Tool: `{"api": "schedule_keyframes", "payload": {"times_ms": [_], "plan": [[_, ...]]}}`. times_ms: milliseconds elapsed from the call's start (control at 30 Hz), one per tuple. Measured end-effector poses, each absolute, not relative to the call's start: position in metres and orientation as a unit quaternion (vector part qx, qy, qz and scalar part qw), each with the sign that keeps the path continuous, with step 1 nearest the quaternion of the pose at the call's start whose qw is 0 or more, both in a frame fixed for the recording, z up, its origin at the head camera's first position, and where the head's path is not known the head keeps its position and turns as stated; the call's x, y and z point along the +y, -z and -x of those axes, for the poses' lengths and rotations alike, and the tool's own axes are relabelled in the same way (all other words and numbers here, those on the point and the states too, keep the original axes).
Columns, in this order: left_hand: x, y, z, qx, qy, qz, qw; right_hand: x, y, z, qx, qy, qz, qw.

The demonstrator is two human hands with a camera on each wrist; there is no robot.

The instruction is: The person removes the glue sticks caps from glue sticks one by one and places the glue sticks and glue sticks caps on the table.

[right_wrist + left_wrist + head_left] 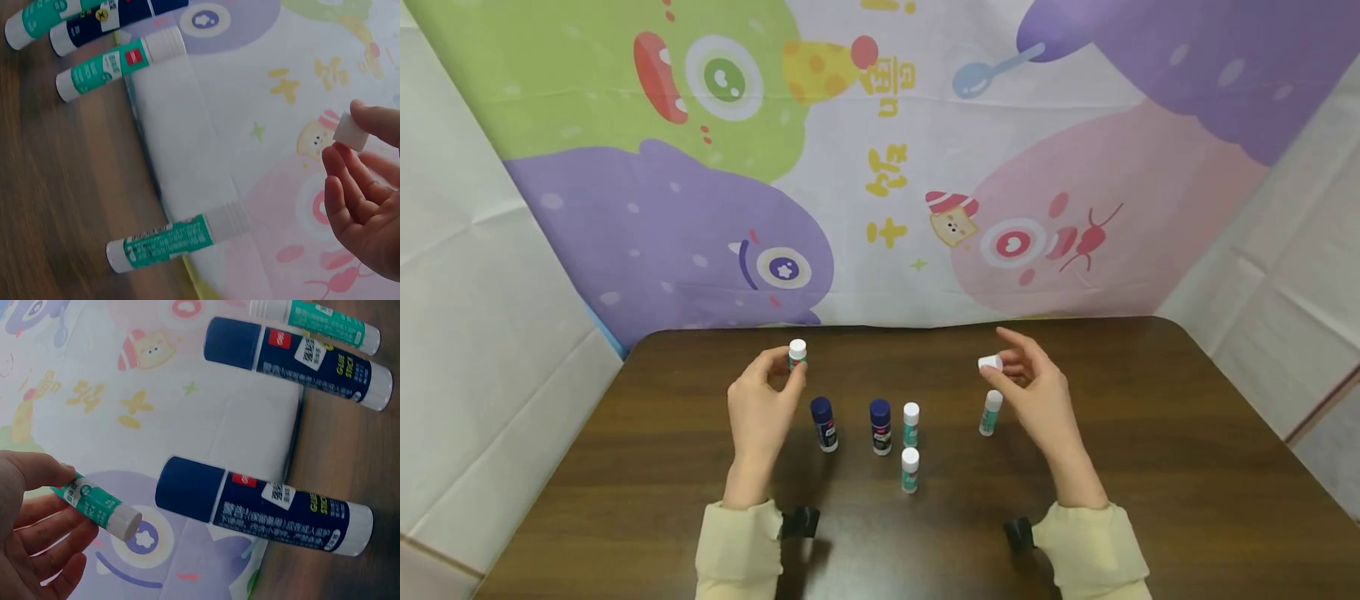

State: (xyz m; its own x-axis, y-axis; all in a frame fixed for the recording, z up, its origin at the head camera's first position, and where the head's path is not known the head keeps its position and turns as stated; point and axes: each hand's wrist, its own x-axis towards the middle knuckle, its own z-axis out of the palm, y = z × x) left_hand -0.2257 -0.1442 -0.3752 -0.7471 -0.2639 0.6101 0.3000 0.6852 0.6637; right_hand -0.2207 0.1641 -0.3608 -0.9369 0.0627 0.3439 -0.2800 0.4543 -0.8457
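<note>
My left hand (758, 404) pinches a small green glue stick (94, 503) between thumb and fingers, raised above the table; its white top shows in the head view. My right hand (1037, 392) pinches a small white cap (351, 132) between thumb and fingertips, in the air. Just below that hand a green glue stick (990, 414) stands upright on the table. In the middle stand two more green glue sticks (911, 425), one in front of the other. Beside them are two larger dark blue glue sticks (881, 427), the left one nearest my left hand.
The brown wooden table (955, 550) ends at a backdrop cloth (887, 283) with cartoon monsters. Pale panels (467, 275) stand at both sides. Black wrist straps (801, 522) jut out by the cream sleeves (739, 546).
</note>
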Motion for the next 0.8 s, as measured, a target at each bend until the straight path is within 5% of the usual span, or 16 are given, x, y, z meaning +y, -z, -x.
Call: {"api": "schedule_keyframes", "payload": {"times_ms": [467,800], "plan": [[-0.158,0.395,0.236,-0.874,0.397,-0.077,0.269,0.195,0.387,0.238,-0.881,-0.421,0.035,0.215],[-0.163,0.406,0.238,-0.894,0.382,-0.117,0.201,0.205,0.414,0.246,-0.912,-0.382,0.05,0.14]]}}
